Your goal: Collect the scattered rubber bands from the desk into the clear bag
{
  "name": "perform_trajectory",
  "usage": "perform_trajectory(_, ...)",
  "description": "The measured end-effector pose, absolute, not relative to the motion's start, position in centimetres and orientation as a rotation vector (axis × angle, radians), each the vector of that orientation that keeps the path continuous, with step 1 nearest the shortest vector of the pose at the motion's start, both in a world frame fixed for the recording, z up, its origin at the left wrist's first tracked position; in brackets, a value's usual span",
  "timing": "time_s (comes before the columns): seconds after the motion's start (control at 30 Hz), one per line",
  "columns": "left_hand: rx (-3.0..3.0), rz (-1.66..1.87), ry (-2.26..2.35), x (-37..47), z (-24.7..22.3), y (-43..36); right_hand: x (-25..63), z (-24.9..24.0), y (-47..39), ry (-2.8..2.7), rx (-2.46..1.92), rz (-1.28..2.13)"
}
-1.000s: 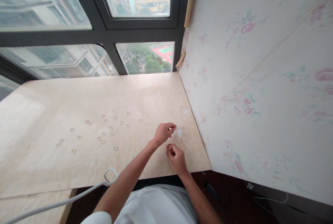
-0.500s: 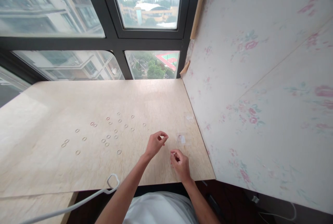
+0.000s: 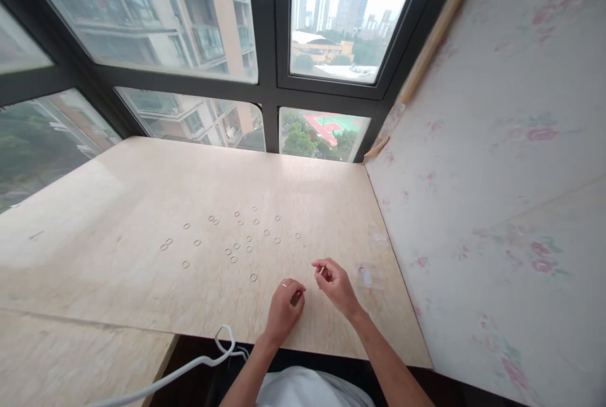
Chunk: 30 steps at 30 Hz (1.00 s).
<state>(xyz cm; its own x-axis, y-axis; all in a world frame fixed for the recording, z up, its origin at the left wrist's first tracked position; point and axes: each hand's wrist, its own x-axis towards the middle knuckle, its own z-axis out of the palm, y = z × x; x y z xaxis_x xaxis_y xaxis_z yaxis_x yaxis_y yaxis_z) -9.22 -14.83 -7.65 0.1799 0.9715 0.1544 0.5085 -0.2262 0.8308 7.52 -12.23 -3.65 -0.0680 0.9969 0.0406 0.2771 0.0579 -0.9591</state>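
Note:
My left hand (image 3: 285, 307) is closed near the table's front edge, thumb and fingers pinched together. A small pale band shows on one of its fingers; anything in the pinch is hidden. Just right of it and slightly farther back, my right hand (image 3: 337, 286) is curled with its fingertips together, and what they hold, if anything, is too small to name. Left of the hands lie several thin rings, the nearest ring (image 3: 254, 277) close to my left hand, another ring (image 3: 298, 236) beyond my right. A small clear plastic case (image 3: 365, 276) rests right of my right hand.
The pale wooden tabletop (image 3: 142, 192) runs back to dark-framed windows (image 3: 269, 123). A floral-papered wall (image 3: 473, 173) borders its right side. Another clear plastic piece (image 3: 379, 236) lies by that wall. A white cable (image 3: 203, 361) loops at the front left edge.
The camera view has turned to the left. My right hand has moved forward and my left hand back toward the front edge. The rings appear to lie as before.

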Motion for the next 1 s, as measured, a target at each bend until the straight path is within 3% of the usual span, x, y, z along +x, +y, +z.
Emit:
perform_trajectory(0.43,1.770,1.055,1.371,-9.3,-8.5,-14.4,-0.6,-4.7,9.2,-1.852,-1.684,1.235)
perform_trajectory(1.0,1.759,1.083,1.321,-9.4,-8.4,-14.4,-2.3,-4.7,11.0,-2.291,-1.932,1.106)
